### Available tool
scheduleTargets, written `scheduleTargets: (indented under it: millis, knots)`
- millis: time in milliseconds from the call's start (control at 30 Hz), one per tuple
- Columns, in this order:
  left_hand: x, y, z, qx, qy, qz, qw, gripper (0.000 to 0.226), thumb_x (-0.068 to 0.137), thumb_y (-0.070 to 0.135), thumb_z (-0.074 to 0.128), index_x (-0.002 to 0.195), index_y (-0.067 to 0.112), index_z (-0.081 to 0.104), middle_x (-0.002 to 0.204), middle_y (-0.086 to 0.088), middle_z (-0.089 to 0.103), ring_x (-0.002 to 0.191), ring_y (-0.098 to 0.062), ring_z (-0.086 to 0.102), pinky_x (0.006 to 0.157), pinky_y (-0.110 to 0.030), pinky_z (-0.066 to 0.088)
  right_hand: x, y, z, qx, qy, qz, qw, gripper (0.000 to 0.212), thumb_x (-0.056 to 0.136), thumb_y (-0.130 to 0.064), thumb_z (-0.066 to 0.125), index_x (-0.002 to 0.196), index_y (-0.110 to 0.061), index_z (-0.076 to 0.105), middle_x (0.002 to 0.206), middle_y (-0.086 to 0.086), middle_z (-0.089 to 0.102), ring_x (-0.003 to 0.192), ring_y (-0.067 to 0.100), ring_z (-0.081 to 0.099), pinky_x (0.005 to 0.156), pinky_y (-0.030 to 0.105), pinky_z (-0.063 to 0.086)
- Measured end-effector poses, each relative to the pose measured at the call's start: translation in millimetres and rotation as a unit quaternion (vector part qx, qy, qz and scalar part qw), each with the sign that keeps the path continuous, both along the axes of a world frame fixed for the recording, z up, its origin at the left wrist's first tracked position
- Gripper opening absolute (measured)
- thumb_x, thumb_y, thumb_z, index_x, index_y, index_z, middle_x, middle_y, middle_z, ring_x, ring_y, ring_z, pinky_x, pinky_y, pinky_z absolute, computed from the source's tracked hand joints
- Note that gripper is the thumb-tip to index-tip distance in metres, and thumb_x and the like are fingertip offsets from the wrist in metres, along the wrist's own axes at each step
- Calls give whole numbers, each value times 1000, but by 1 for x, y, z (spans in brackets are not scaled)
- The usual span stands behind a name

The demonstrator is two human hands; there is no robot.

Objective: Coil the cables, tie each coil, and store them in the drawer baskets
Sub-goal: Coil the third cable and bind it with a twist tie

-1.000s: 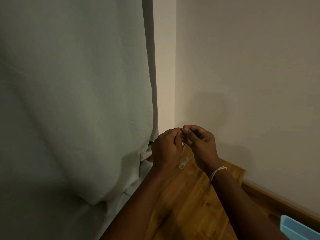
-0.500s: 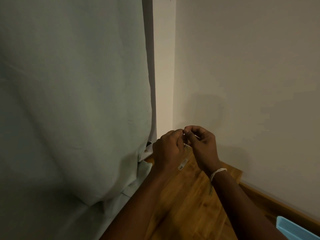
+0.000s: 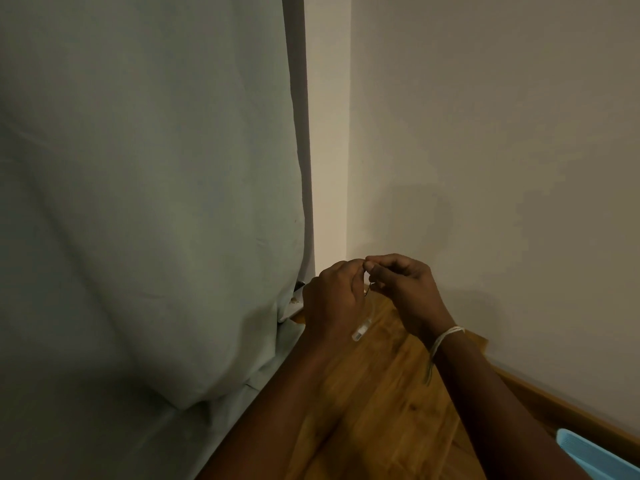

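Home room corner, pale curtain (image 3: 145,202), painted wall (image 3: 502,150), wooden tabletop (image 3: 381,393)

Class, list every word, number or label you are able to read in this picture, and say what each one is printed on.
No text can be read.
The small clear tag hanging below the hands carries dark marks: too small and blurred to read.
Curtain, wall, wooden top and blue basket: no print visible.

A curtain (image 3: 145,202) hangs left; a wall (image 3: 502,150) stands right. Both hands (image 3: 334,296) (image 3: 403,289) meet over the table (image 3: 381,393), a basket (image 3: 602,455) near right.
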State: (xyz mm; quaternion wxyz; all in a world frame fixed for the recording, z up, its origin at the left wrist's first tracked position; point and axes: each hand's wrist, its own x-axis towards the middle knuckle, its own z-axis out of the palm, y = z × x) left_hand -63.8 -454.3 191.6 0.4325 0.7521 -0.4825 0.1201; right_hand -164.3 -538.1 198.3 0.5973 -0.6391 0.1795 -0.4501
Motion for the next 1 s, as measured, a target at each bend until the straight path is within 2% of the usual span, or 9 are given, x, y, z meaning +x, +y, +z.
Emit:
scheduleTargets:
  millis: [100,300,367,433,567,700,767,900,1000]
  knots:
    - [3,-3,-2,46,4,2,999,37,98,35,46,124,15,62,118,-4,67,106,-19,62,99,-34,48,-3,-3,0,17,13,11,1000,13,93,-8,65,98,-3,76,88,8,76,72,13,69,70,27,58]
    - [16,-15,-19,118,0,-39,992,38,98,39,47,127,17,58,121,-1,65,108,-17,60,96,-35,47,-13,-17,-2,-76,64,5,995,10,90,-2,68,92,-7,76,86,12,76,77,23,70,69,27,59]
    - [20,-18,-23,156,37,-66,985,44,99,37,46,135,13,52,133,-5,58,120,-20,55,105,-34,40,-16,-22,-1,-106,89,19,990,9,90,-1,67,92,-4,76,86,15,75,78,27,71,71,27,60]
    - [20,-18,-23,121,20,-90,988,41,98,35,50,131,13,57,126,-5,63,114,-19,59,103,-33,43,-19,-26,-1,-115,102,40,987,9,92,-1,65,91,-2,74,85,17,74,77,27,71,73,30,61]
    - [12,-9,-11,13,-34,-142,989,30,98,32,48,109,13,69,97,-2,73,85,-13,66,81,-27,55,-18,-29,-5,-205,159,7,966,16,98,-10,59,87,-8,71,77,8,72,69,13,66,69,27,57]
    - [8,-8,-12,-42,4,-166,985,34,97,33,46,115,15,69,101,0,74,88,-5,64,80,-13,49,-13,-27,-13,-306,187,-39,933,19,103,-15,49,90,-11,61,77,2,63,69,10,57,63,21,46]
    - [8,-9,-12,-56,19,-180,982,32,98,34,48,116,17,69,103,2,74,90,-4,66,80,-13,51,-13,-26,-17,-328,187,-42,925,18,105,-16,44,91,-13,56,77,0,58,68,9,53,61,16,41]
    - [12,-10,-11,-59,79,-211,973,24,96,32,56,114,22,69,101,9,73,92,0,66,80,-16,54,-17,-25,-17,-362,171,-47,915,22,103,-27,39,92,-14,53,80,2,57,70,15,54,61,22,43]
    - [15,-11,-8,-51,96,-215,971,16,93,30,60,105,23,69,94,12,72,89,0,65,77,-14,54,-20,-27,-13,-390,168,-63,903,22,102,-25,39,93,-12,54,82,1,56,69,13,53,61,27,46]
